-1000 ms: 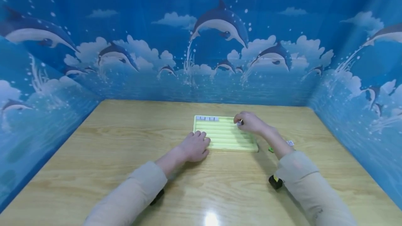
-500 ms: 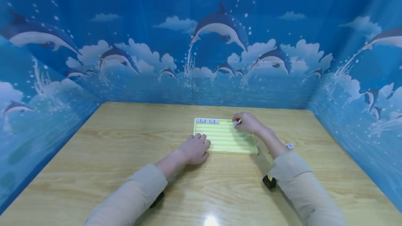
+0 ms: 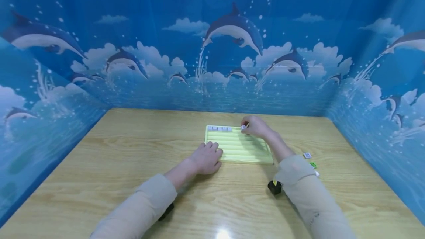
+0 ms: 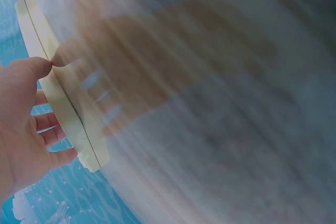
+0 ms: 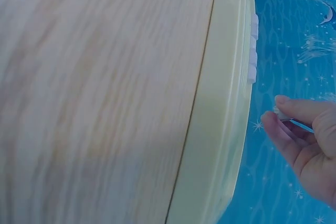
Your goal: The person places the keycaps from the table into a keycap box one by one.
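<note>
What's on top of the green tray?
Five white tiles sit in its far row. The right hand, pinching another tile, and left hand hide parts of the tray; I can't see beneath them.

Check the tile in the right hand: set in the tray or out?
Out. The right hand pinches the tile; the right wrist view shows blue backdrop between it and the tray.

The pale yellow-green, rectangular ridged tray (image 3: 244, 152) looks like smooth plastic, the light-brown grained table (image 3: 99, 165) glossy wood, and the beige left sleeve (image 3: 139, 204) matt cloth.
</note>
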`<state>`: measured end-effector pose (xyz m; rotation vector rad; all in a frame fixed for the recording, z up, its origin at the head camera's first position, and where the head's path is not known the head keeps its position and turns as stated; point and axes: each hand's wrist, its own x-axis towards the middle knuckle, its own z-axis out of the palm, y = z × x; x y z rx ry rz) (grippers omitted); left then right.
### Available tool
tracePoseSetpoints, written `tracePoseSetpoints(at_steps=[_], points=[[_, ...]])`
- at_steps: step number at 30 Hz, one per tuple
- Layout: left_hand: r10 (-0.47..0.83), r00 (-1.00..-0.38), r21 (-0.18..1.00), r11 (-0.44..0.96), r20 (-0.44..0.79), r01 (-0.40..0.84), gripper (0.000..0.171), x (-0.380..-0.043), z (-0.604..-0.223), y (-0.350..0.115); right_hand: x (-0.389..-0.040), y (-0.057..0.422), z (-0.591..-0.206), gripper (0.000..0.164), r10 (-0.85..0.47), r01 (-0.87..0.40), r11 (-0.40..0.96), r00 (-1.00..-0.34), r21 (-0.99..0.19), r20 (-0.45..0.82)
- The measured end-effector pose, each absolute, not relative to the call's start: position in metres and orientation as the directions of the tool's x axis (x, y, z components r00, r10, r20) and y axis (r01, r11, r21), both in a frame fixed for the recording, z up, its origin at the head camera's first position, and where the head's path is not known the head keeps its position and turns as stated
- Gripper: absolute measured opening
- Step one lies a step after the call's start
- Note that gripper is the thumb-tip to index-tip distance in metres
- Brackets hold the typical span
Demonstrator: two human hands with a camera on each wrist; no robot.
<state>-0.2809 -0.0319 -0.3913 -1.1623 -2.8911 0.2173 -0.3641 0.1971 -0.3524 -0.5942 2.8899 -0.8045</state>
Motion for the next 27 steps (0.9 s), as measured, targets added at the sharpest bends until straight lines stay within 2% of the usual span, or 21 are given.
tracePoseSetpoints(at_steps=[4, 10, 19, 27], points=[[0.681, -0.731, -0.119, 0.722, -0.049, 0.681, 0.039, -0.281, -0.391, -0.032, -0.369, 0.192, -0.354, 0.019, -0.388, -0.347, 0.779, -0.921, -0.522, 0.033], [0.677, -0.734, -0.100, 0.728, -0.048, 0.678, 0.039, -0.282, -0.391, -0.032, -0.377, 0.185, -0.360, 0.021, -0.401, -0.376, 0.794, -0.915, -0.478, 0.053], [0.679, -0.733, -0.094, 0.727, -0.042, 0.680, 0.039, -0.280, -0.390, -0.033, -0.391, 0.178, -0.373, 0.019, -0.357, -0.320, 0.830, -0.934, -0.457, 0.005], [0.682, -0.730, -0.103, 0.724, -0.040, 0.682, 0.037, -0.280, -0.390, -0.032, -0.396, 0.171, -0.377, 0.014, -0.386, -0.353, 0.851, -0.922, -0.388, -0.007]])
